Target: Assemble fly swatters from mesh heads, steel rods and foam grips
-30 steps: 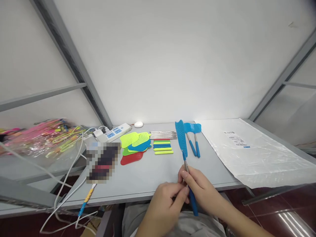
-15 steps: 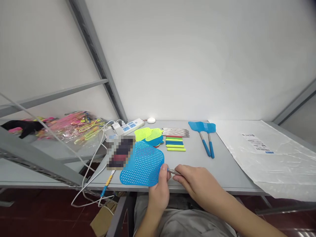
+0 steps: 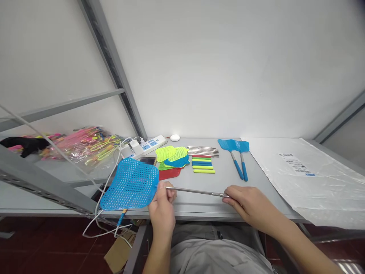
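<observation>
My left hand (image 3: 164, 205) is closed around the neck of a blue perforated fly swatter head (image 3: 128, 184), over the desk's front left edge. From that neck a thin telescopic metal rod (image 3: 196, 191) runs to the right, drawn out long. My right hand (image 3: 245, 199) pinches the rod's thicker far end. Behind my hands lie more swatter heads (image 3: 171, 154) in yellow, blue, green and red. Beside them are a row of metal rods (image 3: 203, 151) and several coloured handle grips (image 3: 203, 164). Two blue fly swatters (image 3: 238, 160) with grips on rest farther right.
A white power strip (image 3: 149, 145) with plugs and cables stands at the back left, near a white rounded object (image 3: 175, 137). A phone (image 3: 148, 160) lies partly behind the swatter head. White plastic packaging (image 3: 308, 179) covers the right side. Bagged colourful items (image 3: 85, 148) fill a left shelf.
My hands have moved apart, and the metal rod between them has lengthened. The blue swatter head has shifted left, uncovering the red head and more of the green one.
</observation>
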{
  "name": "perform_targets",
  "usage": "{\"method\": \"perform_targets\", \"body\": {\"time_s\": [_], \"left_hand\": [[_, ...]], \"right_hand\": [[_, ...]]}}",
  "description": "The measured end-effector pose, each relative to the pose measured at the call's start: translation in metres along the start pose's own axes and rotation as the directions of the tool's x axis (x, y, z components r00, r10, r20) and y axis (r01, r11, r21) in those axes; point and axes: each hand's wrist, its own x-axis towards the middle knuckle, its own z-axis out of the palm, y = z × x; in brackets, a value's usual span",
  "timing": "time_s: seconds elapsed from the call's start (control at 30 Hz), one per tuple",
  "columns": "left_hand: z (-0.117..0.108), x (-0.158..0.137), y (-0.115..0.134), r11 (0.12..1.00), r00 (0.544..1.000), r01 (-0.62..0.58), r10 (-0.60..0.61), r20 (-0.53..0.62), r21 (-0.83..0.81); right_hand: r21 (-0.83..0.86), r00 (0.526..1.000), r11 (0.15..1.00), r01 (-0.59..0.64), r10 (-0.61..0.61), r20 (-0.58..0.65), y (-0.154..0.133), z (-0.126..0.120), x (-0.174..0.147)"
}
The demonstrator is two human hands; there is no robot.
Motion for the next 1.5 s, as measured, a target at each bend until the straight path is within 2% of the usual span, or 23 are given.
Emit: {"method": "perform_targets", "body": {"time_s": [0.07,0.2,0.27,0.33,0.4,0.5,0.6,0.77,0.93,1.03,1.13,1.27,1.37,1.5], "left_hand": [[0.009,-0.008,-0.003,0.997,0.991,0.061,-0.066,0.115,0.053],[0.019,-0.019,-0.004,0.976,0.929,0.138,-0.186,0.319,0.167],[0.020,-0.020,-0.003,0.958,0.899,0.121,-0.216,0.381,0.259],[0.016,-0.019,-0.002,0.947,0.895,0.093,-0.215,0.392,0.307],[0.010,-0.014,-0.001,0.959,0.929,0.100,-0.186,0.321,0.265],[-0.003,0.000,0.003,0.993,0.988,0.108,-0.113,0.104,0.058],[-0.011,0.012,0.007,0.999,1.000,0.012,-0.013,-0.025,-0.033],[-0.008,0.012,0.009,0.998,1.000,0.008,-0.010,0.024,0.065],[-0.007,0.013,0.010,0.994,0.996,-0.078,0.074,0.045,0.082],[-0.009,0.016,0.010,0.999,0.998,-0.023,0.025,0.058,-0.025],[-0.003,0.014,0.010,0.984,0.999,0.041,-0.042,0.002,-0.176],[0.012,0.006,0.007,0.873,0.980,0.186,-0.195,0.026,-0.452],[0.012,0.007,0.004,0.836,0.975,0.131,-0.205,-0.082,-0.533],[-0.002,0.021,-0.002,0.909,0.951,-0.006,-0.124,-0.284,-0.416]], "right_hand": [[-0.011,1.000,1.000,0.014,-0.014,-0.007,-0.003,-0.003,0.001],[-0.039,0.999,0.999,0.024,-0.025,-0.027,-0.003,-0.007,0.000],[-0.056,0.999,0.998,0.022,-0.024,-0.037,0.002,-0.006,-0.003],[-0.077,0.998,0.997,0.025,-0.030,-0.055,0.009,-0.004,-0.006],[-0.104,0.996,0.994,0.033,-0.042,-0.078,0.018,-0.001,-0.009],[-0.146,0.992,0.989,0.024,-0.042,-0.118,0.034,0.004,-0.012],[-0.212,0.985,0.977,-0.015,-0.021,-0.170,0.051,0.006,-0.013],[-0.284,0.957,0.955,-0.083,-0.003,-0.289,0.080,0.004,-0.024],[-0.316,0.874,0.934,-0.166,-0.009,-0.486,0.107,0.009,-0.049],[-0.334,0.858,0.924,-0.185,-0.013,-0.513,0.113,0.016,-0.060],[-0.352,0.858,0.917,-0.186,-0.023,-0.513,0.113,0.022,-0.062],[-0.353,0.863,0.925,-0.143,-0.058,-0.502,0.111,0.029,-0.057],[-0.338,0.883,0.934,-0.113,-0.062,-0.466,0.111,0.035,-0.055],[-0.316,0.882,0.943,-0.104,-0.059,-0.468,0.113,0.038,-0.056]]}}
